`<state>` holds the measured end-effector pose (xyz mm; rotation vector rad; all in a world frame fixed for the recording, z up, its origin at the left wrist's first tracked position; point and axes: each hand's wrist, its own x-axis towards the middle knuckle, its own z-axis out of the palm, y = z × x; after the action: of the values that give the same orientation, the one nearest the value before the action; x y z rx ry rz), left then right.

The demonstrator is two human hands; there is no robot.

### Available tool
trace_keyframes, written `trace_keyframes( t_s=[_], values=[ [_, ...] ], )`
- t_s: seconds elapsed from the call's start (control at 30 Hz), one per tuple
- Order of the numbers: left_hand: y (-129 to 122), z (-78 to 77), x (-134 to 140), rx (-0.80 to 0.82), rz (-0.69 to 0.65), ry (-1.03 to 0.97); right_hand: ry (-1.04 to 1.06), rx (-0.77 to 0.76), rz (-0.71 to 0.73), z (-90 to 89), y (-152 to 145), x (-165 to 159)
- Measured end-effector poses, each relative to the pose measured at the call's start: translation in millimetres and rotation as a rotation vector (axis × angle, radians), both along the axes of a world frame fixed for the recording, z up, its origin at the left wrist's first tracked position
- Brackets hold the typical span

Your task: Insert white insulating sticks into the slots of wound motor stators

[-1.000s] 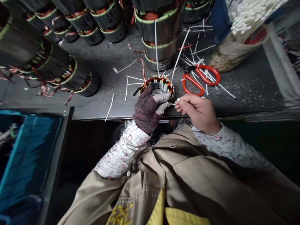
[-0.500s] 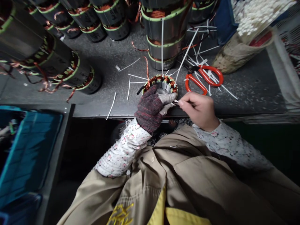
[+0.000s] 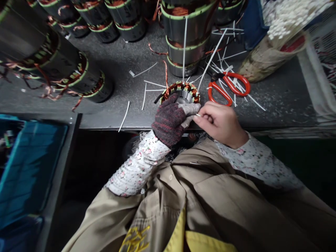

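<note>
A ring-shaped motor stator (image 3: 185,91) with copper windings and pale green insulation sits near the table's front edge. My left hand (image 3: 170,117), in a dark knit glove with light finger covers, is closed on its near side. Bare, my right hand (image 3: 219,120) pinches a thin white cable tie (image 3: 197,114) right beside the left fingertips. Two more cable ties (image 3: 212,58) stand up from the stator's far rim. A copper lead (image 3: 166,75) rises at its left, near a short black sleeve. The stator's near side is hidden by my hands.
Red-handled scissors (image 3: 228,89) lie at the right among scattered cable ties (image 3: 236,84). Behind stands a stack of stators (image 3: 186,45), with more stators (image 3: 76,73) at the left. A bundle of white ties (image 3: 286,21) fills a holder at the right. A blue crate (image 3: 34,164) is lower left.
My right hand has shifted slightly left, closer to the left fingertips, still pinching the cable tie. My left hand stays on the stator. The view has moved a little.
</note>
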<state>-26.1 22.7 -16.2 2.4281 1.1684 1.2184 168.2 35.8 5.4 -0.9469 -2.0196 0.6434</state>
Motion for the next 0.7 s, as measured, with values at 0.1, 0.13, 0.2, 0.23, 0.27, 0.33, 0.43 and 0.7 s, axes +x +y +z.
trace_keyframes(
  t_s=[0.1,0.13,0.2,0.23,0.27,0.33,0.43,0.7],
  values=[
    [-2,5.5,4,0.043,0.062,0.051,0.039,-0.131,0.102,15.3,-5,8],
    [-3,7.2,6,0.061,0.080,0.054,0.125,-0.177,0.117,19.6,-7,11],
    [-5,9.2,8,0.070,0.111,0.033,0.322,-0.245,0.112,25.0,-7,17],
    [-6,9.4,8,0.057,0.128,0.014,0.405,-0.280,0.116,25.5,-7,18],
    [-7,9.2,8,0.038,0.139,-0.004,0.471,-0.329,0.139,24.5,-6,18],
    [-9,8.0,5,0.022,0.155,-0.002,0.572,-0.487,0.248,18.7,-7,16],
    [-9,7.4,0,0.040,0.153,0.120,0.660,-0.721,0.361,8.8,-13,16],
    [-5,17.9,5,-0.021,0.090,0.306,0.766,-0.637,0.128,26.4,-5,1]
  ],
)
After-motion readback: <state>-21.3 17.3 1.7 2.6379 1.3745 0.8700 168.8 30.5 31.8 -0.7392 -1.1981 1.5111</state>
